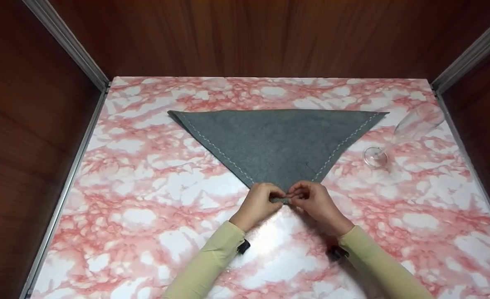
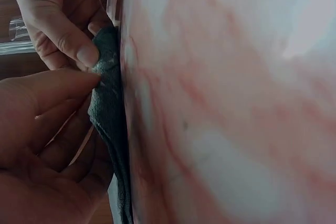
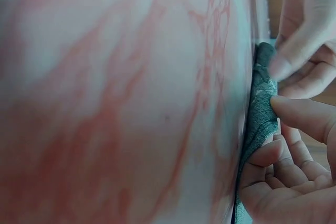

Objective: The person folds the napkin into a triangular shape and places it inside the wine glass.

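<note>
A grey cloth napkin [image 1: 265, 145] with pale stitching along its edges lies folded in a triangle, its long side at the back. Its near corner is turned into a small roll [image 2: 107, 93]. My left hand [image 1: 260, 204] pinches this roll between thumb and fingers. Close beside it, my right hand [image 1: 314, 202] pinches the roll too, the fingertips of both hands almost meeting. In the right wrist view the rolled edge [image 3: 261, 108] is partly covered by the fingers. Part of the underside is hidden from view.
On the right of the table [image 1: 145, 216], with its red and white marbled top, is a clear stemmed glass [image 1: 376, 158], near the napkin's right point. Brown wooden panels [image 1: 249, 37] with metal edging stand at the back and both sides.
</note>
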Motion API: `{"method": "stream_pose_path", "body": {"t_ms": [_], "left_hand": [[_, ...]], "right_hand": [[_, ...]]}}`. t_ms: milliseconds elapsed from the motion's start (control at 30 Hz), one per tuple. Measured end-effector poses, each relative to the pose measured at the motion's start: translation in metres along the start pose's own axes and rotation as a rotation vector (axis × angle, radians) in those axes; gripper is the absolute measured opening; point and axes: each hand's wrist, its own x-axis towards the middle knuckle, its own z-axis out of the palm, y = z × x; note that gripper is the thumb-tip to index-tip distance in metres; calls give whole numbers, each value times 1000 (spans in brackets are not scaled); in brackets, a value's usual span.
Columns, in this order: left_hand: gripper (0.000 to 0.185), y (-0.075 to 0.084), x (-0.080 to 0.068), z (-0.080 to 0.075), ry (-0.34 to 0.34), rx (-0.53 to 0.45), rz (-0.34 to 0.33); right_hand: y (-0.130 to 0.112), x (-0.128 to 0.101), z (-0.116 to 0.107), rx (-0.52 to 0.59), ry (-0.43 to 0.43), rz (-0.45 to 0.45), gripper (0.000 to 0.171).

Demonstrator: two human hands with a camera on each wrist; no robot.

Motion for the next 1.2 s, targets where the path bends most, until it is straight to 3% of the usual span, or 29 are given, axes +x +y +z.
{"method": "stream_pose_path", "body": {"t_ms": [167, 333, 733, 967, 1200], "left_hand": [[15, 1, 2, -2, -40, 10, -38], [12, 2, 4, -2, -36, 15, -54], [11, 1, 7, 0, -17, 151, -3], [11, 2, 8, 0, -24, 163, 5], [6, 1, 9, -2, 1, 133, -6]], "right_hand": [[-1, 1, 0, -27, 14, 9, 13], [-1, 2, 0, -91, 33, -47, 11], [-7, 0, 2, -79, 18, -146, 25], [0, 4, 1, -141, 54, -123, 28], [1, 5, -1, -127, 46, -114, 22]]}}
